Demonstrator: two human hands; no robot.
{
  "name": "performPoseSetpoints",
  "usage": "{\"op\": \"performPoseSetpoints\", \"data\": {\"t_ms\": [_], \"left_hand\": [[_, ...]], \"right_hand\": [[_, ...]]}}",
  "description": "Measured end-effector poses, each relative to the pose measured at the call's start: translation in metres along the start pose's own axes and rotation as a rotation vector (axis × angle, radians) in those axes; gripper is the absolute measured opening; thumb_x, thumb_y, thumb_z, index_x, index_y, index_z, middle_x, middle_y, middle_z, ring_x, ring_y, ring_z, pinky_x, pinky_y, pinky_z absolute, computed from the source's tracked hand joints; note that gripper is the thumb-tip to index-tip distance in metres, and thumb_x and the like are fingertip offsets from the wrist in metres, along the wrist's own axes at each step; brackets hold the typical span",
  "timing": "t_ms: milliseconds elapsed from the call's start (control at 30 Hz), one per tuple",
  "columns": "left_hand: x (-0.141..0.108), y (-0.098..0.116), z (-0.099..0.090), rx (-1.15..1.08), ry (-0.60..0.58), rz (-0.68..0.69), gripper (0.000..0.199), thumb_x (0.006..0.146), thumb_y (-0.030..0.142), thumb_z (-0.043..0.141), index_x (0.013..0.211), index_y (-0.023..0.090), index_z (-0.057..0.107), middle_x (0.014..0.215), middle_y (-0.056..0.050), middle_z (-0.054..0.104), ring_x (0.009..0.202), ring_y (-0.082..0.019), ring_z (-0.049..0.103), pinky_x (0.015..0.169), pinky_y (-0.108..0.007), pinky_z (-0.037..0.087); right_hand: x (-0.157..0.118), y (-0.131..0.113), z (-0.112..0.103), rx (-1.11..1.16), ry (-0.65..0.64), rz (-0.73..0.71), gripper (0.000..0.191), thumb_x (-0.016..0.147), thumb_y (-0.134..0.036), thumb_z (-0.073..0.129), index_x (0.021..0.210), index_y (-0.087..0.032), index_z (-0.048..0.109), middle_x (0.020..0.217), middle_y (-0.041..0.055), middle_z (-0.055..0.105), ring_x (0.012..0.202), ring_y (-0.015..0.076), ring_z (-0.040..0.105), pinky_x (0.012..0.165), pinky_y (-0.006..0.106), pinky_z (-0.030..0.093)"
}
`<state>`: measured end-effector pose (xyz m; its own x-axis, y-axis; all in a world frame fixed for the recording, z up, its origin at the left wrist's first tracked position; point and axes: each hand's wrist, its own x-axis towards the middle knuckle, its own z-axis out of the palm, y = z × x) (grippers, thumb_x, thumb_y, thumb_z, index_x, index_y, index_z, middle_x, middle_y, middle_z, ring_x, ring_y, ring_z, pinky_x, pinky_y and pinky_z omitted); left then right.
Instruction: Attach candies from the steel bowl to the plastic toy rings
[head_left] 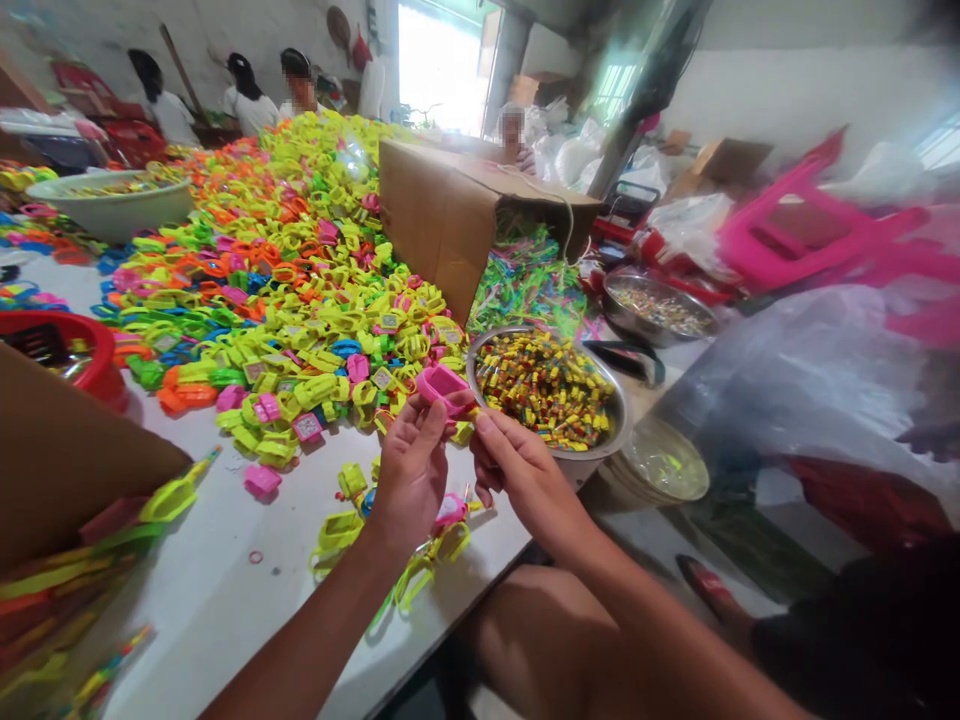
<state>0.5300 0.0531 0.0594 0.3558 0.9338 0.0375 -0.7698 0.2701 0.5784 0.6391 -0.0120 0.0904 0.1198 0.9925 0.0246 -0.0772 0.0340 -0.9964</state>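
My left hand (412, 465) is closed on a pink plastic piece (442, 388), shaped like a small watch case, above the white table (195, 620). My right hand (517, 460) pinches a small yellow and red piece (474, 411) at the right end of the pink one. Just beyond my right hand, a metal bowl (624, 425) holds many small yellow and red pieces. Several yellow and pink watch-like pieces (335, 535) lie below my left hand. A large heap of yellow, orange, pink, green and blue pieces (300, 300) spreads behind my hands.
Behind the bowl, a cardboard box (435, 215) lies open with green and blue strips inside. A red basin (112, 365) and a cardboard flap (67, 450) stand at left. At right are a bucket (667, 460), another metal bowl (660, 305) and a pink stool (795, 225). People sit at the back.
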Motion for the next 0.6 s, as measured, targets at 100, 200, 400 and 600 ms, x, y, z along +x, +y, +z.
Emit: {"op": "performPoseSetpoints", "data": {"t_ms": [100, 200, 400, 600], "left_hand": [[0.000, -0.001, -0.001, 0.004, -0.002, -0.002, 0.033, 0.082, 0.036, 0.095, 0.106, 0.020, 0.077, 0.105, -0.003, 0.083, 0.097, -0.014, 0.076, 0.094, -0.025, 0.056], [0.002, -0.002, -0.002, 0.006, -0.008, -0.012, 0.033, 0.083, 0.036, 0.094, 0.106, 0.019, 0.077, 0.104, -0.004, 0.083, 0.094, -0.014, 0.076, 0.091, -0.025, 0.055], [0.000, -0.012, -0.006, 0.030, -0.022, 0.018, 0.038, 0.078, 0.041, 0.097, 0.102, 0.021, 0.075, 0.094, 0.000, 0.081, 0.083, -0.011, 0.071, 0.089, -0.024, 0.052], [-0.003, -0.026, -0.005, 0.070, -0.108, -0.011, 0.050, 0.074, 0.050, 0.098, 0.104, 0.018, 0.073, 0.100, -0.005, 0.079, 0.097, -0.018, 0.072, 0.100, -0.035, 0.048]], "right_hand": [[-0.001, -0.001, 0.001, 0.014, -0.004, 0.012, 0.047, 0.103, -0.063, 0.062, 0.084, -0.022, 0.050, 0.071, -0.0067, 0.038, 0.058, 0.0087, 0.039, 0.051, 0.020, 0.042], [0.000, -0.001, -0.001, 0.082, -0.024, 0.054, 0.048, 0.101, -0.063, 0.066, 0.084, -0.021, 0.050, 0.070, -0.0075, 0.038, 0.055, 0.0076, 0.039, 0.050, 0.019, 0.041], [0.003, -0.002, -0.012, 0.328, 0.014, 0.324, 0.036, 0.092, -0.052, 0.081, 0.101, -0.022, 0.065, 0.066, -0.0101, 0.035, 0.046, 0.0044, 0.022, 0.039, 0.017, 0.023], [0.002, -0.006, -0.026, 0.361, 0.192, 0.509, 0.037, 0.080, -0.049, 0.092, 0.087, -0.023, 0.066, 0.068, -0.0061, 0.037, 0.048, 0.0053, 0.021, 0.037, 0.022, 0.012]]}}
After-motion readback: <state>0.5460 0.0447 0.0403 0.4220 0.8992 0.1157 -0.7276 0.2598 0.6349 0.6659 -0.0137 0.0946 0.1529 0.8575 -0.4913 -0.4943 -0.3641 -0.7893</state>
